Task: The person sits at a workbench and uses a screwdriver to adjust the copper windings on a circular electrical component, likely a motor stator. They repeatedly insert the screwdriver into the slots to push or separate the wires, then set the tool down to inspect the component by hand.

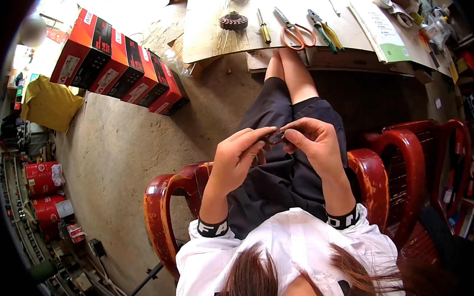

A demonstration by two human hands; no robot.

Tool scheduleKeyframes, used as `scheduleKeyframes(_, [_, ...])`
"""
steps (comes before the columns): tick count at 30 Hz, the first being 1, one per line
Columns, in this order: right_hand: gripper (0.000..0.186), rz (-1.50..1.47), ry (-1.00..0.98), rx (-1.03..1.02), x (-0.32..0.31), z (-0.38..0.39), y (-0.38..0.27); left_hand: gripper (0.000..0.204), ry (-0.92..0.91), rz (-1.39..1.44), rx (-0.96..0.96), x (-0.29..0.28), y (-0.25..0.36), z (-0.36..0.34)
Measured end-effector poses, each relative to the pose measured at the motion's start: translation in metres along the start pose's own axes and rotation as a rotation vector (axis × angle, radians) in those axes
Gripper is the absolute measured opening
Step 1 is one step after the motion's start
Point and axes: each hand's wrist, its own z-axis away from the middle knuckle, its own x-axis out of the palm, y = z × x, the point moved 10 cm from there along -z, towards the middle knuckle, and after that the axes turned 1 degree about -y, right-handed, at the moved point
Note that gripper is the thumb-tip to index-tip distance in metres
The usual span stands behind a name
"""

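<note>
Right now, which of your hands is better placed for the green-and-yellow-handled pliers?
Probably the right hand: the pliers lie ahead on its side, farther from the left hand. Both hold the small dark piece.

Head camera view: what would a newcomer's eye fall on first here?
Probably the bold red-and-black cardboard boxes, lined up at upper left. Next, near the centre, the bare left hand and right hand hold a small dark looped object above the black-clothed lap. At the top, orange-handled metal scissors lie on a pale tabletop.
</note>
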Motion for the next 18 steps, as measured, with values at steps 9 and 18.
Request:
scheduleKeyframes(9, [0.015, -0.19, 0.101, -0.004, -0.006, -0.006, 0.009, 0.02, 0.138, -0.258, 0.026, -0.001, -0.005, 0.008])
scheduleKeyframes(18, [0.01, 0.293, 0.314, -0.324, -0.007, 0.003, -0.026, 0.008, 0.185, -0.587, 0.168, 0.015, 0.032, 0.012])
